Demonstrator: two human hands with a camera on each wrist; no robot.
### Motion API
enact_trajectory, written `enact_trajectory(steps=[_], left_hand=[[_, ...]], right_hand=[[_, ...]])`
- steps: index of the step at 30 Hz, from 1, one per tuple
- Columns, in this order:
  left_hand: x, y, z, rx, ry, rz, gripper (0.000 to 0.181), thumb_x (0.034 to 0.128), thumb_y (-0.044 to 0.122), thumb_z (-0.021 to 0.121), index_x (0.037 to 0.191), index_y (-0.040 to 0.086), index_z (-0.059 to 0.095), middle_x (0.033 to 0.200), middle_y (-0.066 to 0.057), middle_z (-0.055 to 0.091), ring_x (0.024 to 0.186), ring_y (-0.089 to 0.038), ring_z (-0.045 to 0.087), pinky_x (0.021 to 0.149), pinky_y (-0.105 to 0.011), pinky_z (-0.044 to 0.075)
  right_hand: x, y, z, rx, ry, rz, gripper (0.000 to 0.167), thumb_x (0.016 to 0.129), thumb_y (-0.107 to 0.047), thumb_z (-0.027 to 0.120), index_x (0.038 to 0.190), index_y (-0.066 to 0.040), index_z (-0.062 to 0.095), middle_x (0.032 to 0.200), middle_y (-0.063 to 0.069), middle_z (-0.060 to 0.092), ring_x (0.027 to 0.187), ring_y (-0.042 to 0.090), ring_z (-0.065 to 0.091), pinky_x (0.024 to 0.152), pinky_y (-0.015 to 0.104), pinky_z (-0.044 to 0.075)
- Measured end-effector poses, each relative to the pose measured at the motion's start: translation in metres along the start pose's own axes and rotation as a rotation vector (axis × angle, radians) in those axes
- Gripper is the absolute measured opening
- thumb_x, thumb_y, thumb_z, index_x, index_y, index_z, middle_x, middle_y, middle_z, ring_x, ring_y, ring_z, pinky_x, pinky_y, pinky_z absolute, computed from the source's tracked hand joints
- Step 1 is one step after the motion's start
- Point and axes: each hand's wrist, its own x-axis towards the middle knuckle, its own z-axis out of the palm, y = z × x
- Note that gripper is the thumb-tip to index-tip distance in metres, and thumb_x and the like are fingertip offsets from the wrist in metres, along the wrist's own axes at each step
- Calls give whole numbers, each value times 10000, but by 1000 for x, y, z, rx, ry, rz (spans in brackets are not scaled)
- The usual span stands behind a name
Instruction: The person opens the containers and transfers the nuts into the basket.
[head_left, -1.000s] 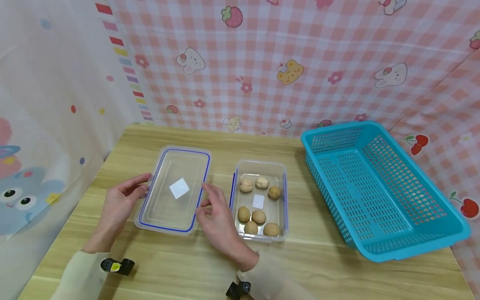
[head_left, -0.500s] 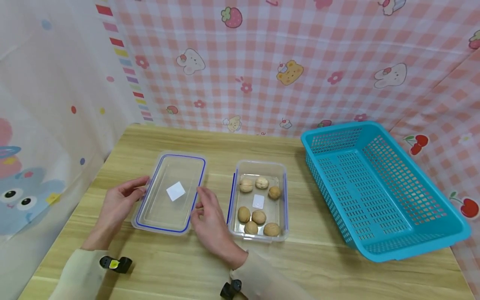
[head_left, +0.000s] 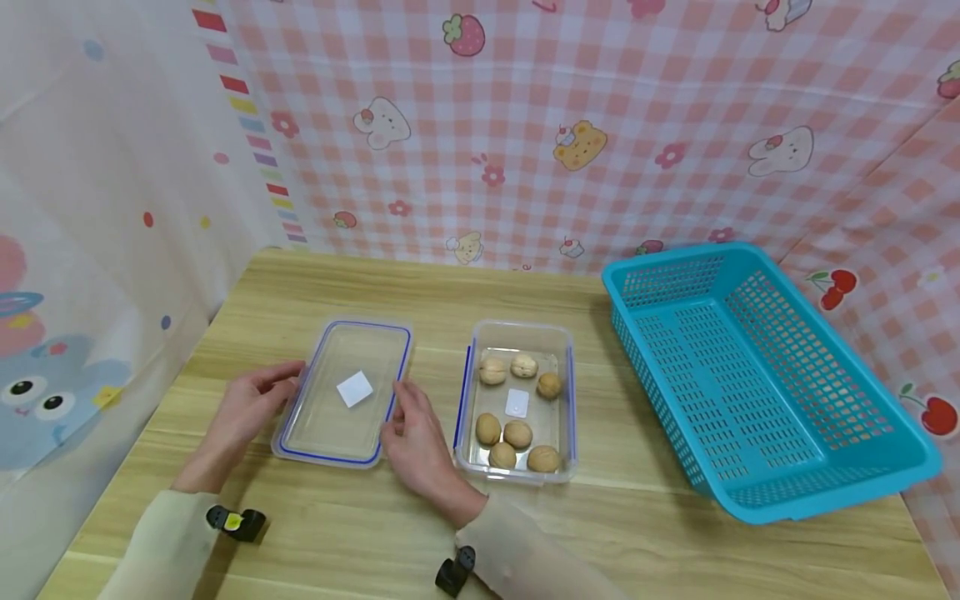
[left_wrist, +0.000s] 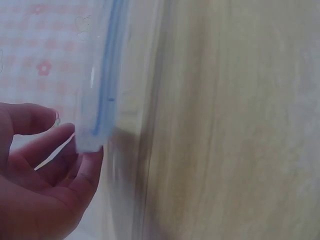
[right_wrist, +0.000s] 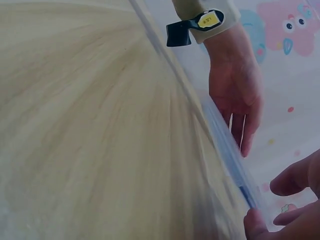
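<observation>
A flat clear lid point(head_left: 337, 425) with a blue seal line and a white square label point(head_left: 355, 389) lies between both hands. My left hand point(head_left: 243, 412) touches its left edge with loosely bent fingers; the left wrist view shows the thumb apart from the lid point(left_wrist: 102, 90). At the right edge is my right hand point(head_left: 420, 437), one fingertip against the lid point(right_wrist: 227, 142) in the right wrist view, another digit held off it. Whether the lid fully rests on the table cannot be told. Right of it stands a clear open box point(head_left: 558, 333) holding several walnuts point(head_left: 517, 433).
A large turquoise perforated basket point(head_left: 675, 400) stands on the right side of the wooden table point(head_left: 360, 533). Behind the table hangs a pink checked cloth point(head_left: 480, 133). Inside the box is a small white label point(head_left: 517, 403).
The lid has shifted left and its far edge has come down toward me. My right hand has moved left along with it. Box and basket have not moved.
</observation>
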Motion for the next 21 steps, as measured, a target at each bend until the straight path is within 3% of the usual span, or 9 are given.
enact_trajectory(steps=[3, 6, 10, 14, 18, 21], left_hand=[[0, 0, 1, 33, -34, -1, 486, 1091, 213, 507, 1481, -78, 504, 1494, -265, 521, 1223, -160, 601, 856, -124, 538], [-1, 1, 2, 64, -69, -13, 513, 1106, 246, 478, 1500, -82, 472, 1527, -276, 480, 1347, -357, 524, 939, -240, 571], [-2, 2, 3, 110, -89, -14, 530, 1114, 263, 459, 1515, -83, 447, 1542, -290, 454, 1370, -409, 502, 1020, -431, 557], [-5, 6, 4, 165, -74, 3, 526, 1111, 258, 460, 1521, -71, 446, 1516, -302, 480, 1333, -424, 530, 1041, -501, 527], [-8, 12, 4, 186, -36, 25, 514, 1104, 247, 482, 1514, -63, 462, 1474, -332, 507, 1338, -483, 506, 1066, -589, 482], [-12, 17, 6, 191, 10, 81, 482, 1096, 223, 502, 1484, -63, 502, 1463, -339, 513, 1343, -504, 498, 1071, -620, 473]], right_hand=[[2, 4, 1, -2, -10, 15, 636, 921, 25, 602, 1532, 66, 429, 1583, 237, 399, 1057, 186, 630, 962, 252, 553], [2, 8, 1, -6, -11, 17, 620, 916, 9, 600, 1517, 61, 458, 1584, 239, 410, 1064, 201, 660, 958, 261, 560], [-2, 8, -1, -22, -24, 38, 612, 942, -44, 598, 1535, 21, 457, 1612, 201, 399, 1136, 254, 683, 1000, 323, 561], [-6, 2, -5, -97, -36, 39, 619, 973, -109, 595, 1565, -26, 433, 1642, 149, 373, 1195, 265, 663, 1095, 411, 501], [-12, -4, -9, -140, -40, -27, 599, 971, -121, 603, 1544, -16, 463, 1634, 165, 382, 900, 138, 633, 1007, 371, 534], [-17, -8, -13, -141, -45, -91, 573, 967, -111, 611, 1518, -7, 495, 1623, 175, 399, 748, 107, 521, 826, 310, 529]])
